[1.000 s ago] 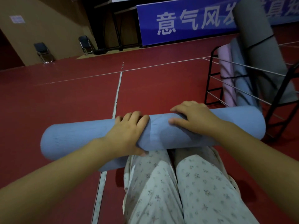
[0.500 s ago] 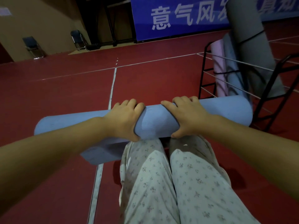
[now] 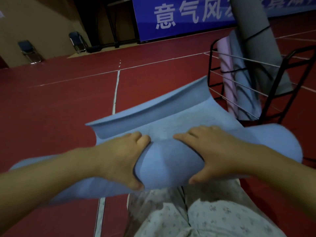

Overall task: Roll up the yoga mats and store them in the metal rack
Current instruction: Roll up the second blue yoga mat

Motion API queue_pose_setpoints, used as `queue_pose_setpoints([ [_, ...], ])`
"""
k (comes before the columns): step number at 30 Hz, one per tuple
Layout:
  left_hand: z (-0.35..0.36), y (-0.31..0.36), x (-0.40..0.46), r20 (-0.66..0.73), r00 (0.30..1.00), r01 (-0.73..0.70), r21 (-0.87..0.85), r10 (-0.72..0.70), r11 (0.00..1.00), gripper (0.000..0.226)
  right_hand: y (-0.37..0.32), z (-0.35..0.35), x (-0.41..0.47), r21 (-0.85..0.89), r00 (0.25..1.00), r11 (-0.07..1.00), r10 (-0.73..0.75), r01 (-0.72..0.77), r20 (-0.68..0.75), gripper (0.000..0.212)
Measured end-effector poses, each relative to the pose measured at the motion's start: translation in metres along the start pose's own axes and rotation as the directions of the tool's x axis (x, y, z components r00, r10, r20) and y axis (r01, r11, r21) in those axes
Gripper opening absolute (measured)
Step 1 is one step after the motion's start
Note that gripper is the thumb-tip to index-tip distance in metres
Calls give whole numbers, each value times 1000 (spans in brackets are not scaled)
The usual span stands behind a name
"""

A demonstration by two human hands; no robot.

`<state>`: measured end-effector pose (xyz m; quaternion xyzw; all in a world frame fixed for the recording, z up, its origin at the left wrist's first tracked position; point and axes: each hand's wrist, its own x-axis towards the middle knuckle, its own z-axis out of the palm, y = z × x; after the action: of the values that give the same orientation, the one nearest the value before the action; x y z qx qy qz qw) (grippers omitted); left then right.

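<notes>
— Where is the blue yoga mat?
— It lies across the person's legs, over the red floor. Most of it is rolled up. A loose flap sticks out on the far side, and its edge curls up.
— What are the hands doing?
— The left hand grips the roll, fingers over the top and thumb underneath. The right hand grips it the same way, just beside the left.
— And the metal rack?
— It stands on the floor to the right, near the end of the roll. A pink mat, a blue mat and a gray mat stand in it.
— Anything else?
— A blue banner with white letters far back, and two folding chairs by the wall.
</notes>
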<state>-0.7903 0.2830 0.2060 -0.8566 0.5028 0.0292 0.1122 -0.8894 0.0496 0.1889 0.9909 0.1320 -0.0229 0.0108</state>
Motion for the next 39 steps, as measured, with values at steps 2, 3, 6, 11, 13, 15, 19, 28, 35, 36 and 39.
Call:
queue_pose_setpoints([
  [2, 9, -3, 10, 135, 991, 36, -87, -24, 996, 92, 3, 12, 7, 41, 1000, 999, -15, 14, 23, 101],
  [3, 9, -10, 16, 182, 983, 67, -167, -36, 984, 92, 7, 12, 12, 67, 1000, 998, -14, 13, 15, 101],
  [6, 2, -37, 30, 280, 960, 114, -418, 9, 901, 88, 20, 3, 29, 230, 1000, 973, -11, 8, 11, 101],
  [11, -5, -68, 57, 471, 878, 215, -545, 84, 810, 82, 31, -11, 53, 356, 999, 933, -52, 48, 2, 88],
  [13, -7, -76, 67, 504, 856, 225, -567, 117, 792, 78, 30, -14, 50, 297, 998, 954, -37, 51, -53, 82],
  [15, -7, -80, 75, 529, 831, 234, -613, 172, 755, 78, 24, -11, 46, 221, 994, 974, -37, 59, -104, 78],
  [19, -2, -91, 84, 572, 784, 289, -680, 241, 674, 92, 8, 4, 48, 155, 986, 988, 16, 10, -164, 89],
  [28, -34, -69, 41, 128, 979, 196, -385, -158, 902, 67, 24, -2, 74, 294, 990, 956, 57, -16, -129, 74],
  [35, 11, -12, 23, -130, 974, 180, -71, -188, 981, 98, 39, -8, 99, 473, 997, 881, 45, -9, -64, 65],
  [36, 17, -13, 27, -156, 966, 199, -52, -205, 979, 98, 40, -9, 102, 480, 997, 877, 48, -17, -52, 63],
  [39, 17, -21, 40, -176, 960, 199, -123, -218, 972, 90, 45, -16, 109, 485, 998, 873, 57, -58, 16, 66],
])
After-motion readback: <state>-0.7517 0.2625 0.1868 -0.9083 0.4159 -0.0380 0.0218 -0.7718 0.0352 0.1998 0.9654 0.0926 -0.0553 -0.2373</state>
